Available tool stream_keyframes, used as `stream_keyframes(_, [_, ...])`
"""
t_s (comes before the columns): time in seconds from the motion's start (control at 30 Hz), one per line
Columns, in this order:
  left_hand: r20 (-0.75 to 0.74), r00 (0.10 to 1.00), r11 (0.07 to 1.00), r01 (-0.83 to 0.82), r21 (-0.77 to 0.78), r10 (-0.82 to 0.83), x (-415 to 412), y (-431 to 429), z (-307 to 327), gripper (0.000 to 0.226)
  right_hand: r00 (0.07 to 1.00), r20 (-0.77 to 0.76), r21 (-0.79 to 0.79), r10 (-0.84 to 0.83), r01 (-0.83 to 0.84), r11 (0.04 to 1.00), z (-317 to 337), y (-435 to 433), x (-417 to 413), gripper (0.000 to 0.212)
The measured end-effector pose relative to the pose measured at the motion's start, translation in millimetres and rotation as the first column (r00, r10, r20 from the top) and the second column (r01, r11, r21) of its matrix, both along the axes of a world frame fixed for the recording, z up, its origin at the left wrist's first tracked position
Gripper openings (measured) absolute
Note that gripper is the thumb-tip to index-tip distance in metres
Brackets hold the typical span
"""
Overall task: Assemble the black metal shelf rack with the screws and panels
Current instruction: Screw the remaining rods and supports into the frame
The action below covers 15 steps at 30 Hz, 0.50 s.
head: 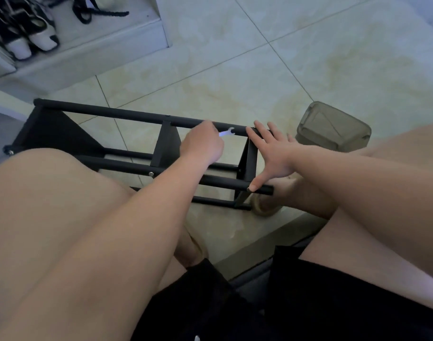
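The black metal shelf rack (pixel 117 113) lies on its side on the tiled floor in front of my knees, its tubes running left to right with flat panels between them. My left hand (pixel 201 146) grips a small silver wrench (pixel 228 132) whose open jaw sits against the far tube near the right end panel. My right hand (pixel 272 153) is spread flat over that right end: the fingers lie on the far tube's corner and the thumb touches the near tube beside a screw head (pixel 248 189). Another silver screw head (pixel 151 174) shows on the near tube.
A translucent plastic box (pixel 333 126) stands on the floor just right of the rack. A low white step (pixel 99 48) with sandals (pixel 25 28) and black straps is at the back left. My bare knees frame the rack, and a foot in a sandal (pixel 264 205) rests under its right end.
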State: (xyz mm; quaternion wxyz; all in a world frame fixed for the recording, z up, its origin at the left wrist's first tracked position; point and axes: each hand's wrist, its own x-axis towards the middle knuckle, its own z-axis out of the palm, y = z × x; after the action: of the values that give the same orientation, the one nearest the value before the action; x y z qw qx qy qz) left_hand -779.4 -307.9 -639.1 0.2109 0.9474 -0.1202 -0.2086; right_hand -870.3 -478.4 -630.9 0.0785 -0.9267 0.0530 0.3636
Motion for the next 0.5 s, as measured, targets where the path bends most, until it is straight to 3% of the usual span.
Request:
stream_keyframes(0.1, [0.084,0.996,0.999,0.045,-0.030,-0.042,30.4,-15.3,7.8,0.013,0.999,-0.015,0.002,0.029,-0.029,1.000,5.5,-12.6,32.5,0.161])
stream_keyframes(0.27, [0.158,0.968,0.976,0.174,0.130,-0.193,86.4,-25.1,11.8,0.019,0.986,0.085,-0.054,0.141,-0.137,0.989,1.5,-22.4,76.2,0.161])
stream_keyframes(0.37, [0.052,0.965,0.947,0.241,0.214,-0.257,119.1,-27.1,7.4,0.021,0.981,0.077,-0.053,0.177,-0.173,0.984,-2.1,-31.2,97.2,0.163])
stream_keyframes(0.5, [-0.097,0.970,0.948,0.241,0.209,-0.225,164.2,-40.5,0.4,0.025,0.972,0.061,-0.080,0.226,-0.221,0.972,-0.4,-44.1,136.1,0.164])
